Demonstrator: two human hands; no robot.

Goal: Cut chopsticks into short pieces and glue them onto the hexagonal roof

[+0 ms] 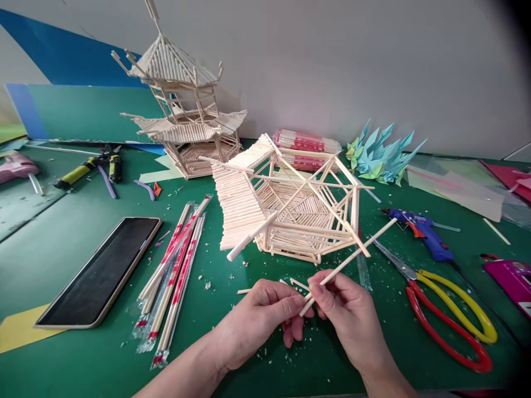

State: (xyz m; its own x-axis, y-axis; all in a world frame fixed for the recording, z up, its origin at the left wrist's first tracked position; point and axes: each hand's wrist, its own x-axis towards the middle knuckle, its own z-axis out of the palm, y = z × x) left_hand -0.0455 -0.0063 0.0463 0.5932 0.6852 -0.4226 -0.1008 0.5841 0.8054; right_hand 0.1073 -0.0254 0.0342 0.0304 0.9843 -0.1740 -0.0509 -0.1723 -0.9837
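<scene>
My right hand (350, 318) pinches a long wooden chopstick (352, 257) that slants up to the right. My left hand (265, 315) is closed too, its fingertips meeting the stick's lower end beside the right hand. Just beyond both hands sits a half-built hexagonal chopstick frame (298, 213) with a slatted roof panel (236, 202) leaning on its left side. A finished two-tier chopstick pagoda (182, 110) stands further back left.
Wrapped chopsticks (174, 273) and a dark phone (102, 271) lie to the left. Red-and-yellow scissors (448, 309) and a blue glue gun (423, 232) lie to the right. Pliers (89, 166), a chopstick pack (307, 146) and paper cranes (379, 155) sit at the back.
</scene>
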